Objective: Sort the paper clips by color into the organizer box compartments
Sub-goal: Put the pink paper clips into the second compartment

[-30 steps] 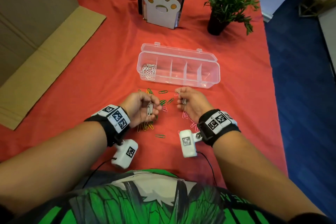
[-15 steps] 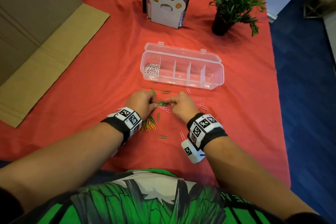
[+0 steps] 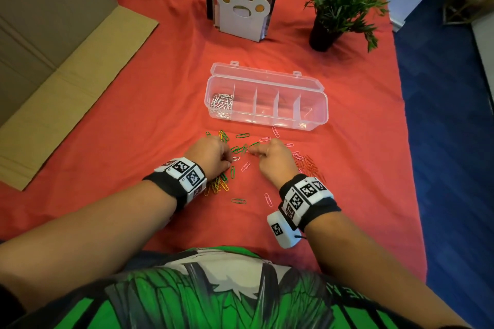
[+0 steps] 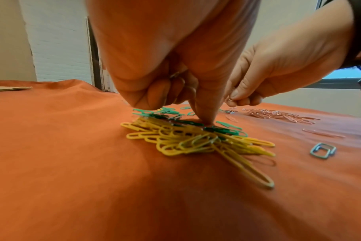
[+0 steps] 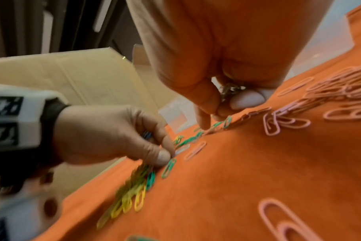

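Both hands were down among the loose paper clips on the red counter point(image 3: 128, 120), just in front of the clear organizer box point(image 3: 307, 125). The left hand point(image 3: 207, 156) was curled, silver clips tucked in its fingers point(image 4: 155, 96), thumb tip pressed onto green clips point(image 3: 239, 149) beside the yellow pile point(image 4: 196, 143). The right hand point(image 3: 272, 159) clenched a small bunch of silver clips point(image 5: 229, 89), forefinger pointing down at a green one. More silver clips point(image 3: 222, 101) lay in the box's leftmost compartment; pink clips point(image 5: 340, 91) lay to the right

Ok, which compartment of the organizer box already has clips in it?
The leftmost compartment of the organizer box: it holds a pile of silver paper clips. The other compartments hold no such pile.
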`<state>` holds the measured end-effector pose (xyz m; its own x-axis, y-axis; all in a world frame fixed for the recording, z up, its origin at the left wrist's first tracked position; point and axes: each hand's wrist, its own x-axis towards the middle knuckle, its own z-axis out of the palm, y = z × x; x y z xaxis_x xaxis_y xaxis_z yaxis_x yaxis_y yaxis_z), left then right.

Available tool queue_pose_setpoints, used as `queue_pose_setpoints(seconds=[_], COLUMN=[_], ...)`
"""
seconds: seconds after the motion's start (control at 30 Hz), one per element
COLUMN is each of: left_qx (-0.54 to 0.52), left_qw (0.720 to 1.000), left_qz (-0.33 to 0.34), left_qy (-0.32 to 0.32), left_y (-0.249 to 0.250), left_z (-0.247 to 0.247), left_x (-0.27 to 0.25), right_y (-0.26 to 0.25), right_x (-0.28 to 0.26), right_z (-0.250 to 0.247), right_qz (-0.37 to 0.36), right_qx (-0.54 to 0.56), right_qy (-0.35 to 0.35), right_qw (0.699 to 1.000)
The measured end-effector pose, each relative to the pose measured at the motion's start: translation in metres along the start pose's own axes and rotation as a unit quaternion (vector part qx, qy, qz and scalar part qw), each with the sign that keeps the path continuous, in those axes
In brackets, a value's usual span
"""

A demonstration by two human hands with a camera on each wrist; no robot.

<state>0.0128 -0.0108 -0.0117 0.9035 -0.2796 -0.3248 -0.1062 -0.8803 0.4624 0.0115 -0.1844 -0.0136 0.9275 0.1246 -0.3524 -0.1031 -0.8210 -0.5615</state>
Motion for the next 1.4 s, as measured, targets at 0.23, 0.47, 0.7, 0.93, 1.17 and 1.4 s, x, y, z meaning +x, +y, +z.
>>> queue_pose_setpoints(seconds=[0.23, 0.47, 0.7, 0.93, 1.17, 1.4], left_qx=[0.018, -0.010, -0.427, 0.042, -0.461, -0.406], left_qw=[1.000, 1.000, 0.883, 0.988, 0.852, 0.884], left_qz=[-0.006, -0.021, -0.194, -0.102, -0.239, -0.200], left_qy=[0.015, -0.009, -0.022, 0.110, 0.058, 0.119], left_y=[0.002, 0.008, 0.020, 0.022, 0.025, 0.007], left_z=[0.001, -0.005, -0.056, -0.103, -0.110, -0.111], left_x=[-0.002, -0.004, 0.018, 0.060, 0.082, 0.072], right_y=[-0.009, -0.010, -0.014, -0.028, -0.045, -0.092], right_x=[-0.005, -0.001, 0.001, 0.016, 0.032, 0.061], right_z=[0.004, -0.006, -0.049, -0.059, -0.061, -0.060], right_qz=[-0.056, 0.154, 0.170, 0.109, 0.076, 0.019], right_qx=[0.002, 0.433, 0.633, 0.404, 0.302, 0.276], right_qy=[-0.056, -0.076, -0.070, -0.002, 0.029, 0.058], right_qw=[0.997, 0.885, 0.752, 0.908, 0.950, 0.959])
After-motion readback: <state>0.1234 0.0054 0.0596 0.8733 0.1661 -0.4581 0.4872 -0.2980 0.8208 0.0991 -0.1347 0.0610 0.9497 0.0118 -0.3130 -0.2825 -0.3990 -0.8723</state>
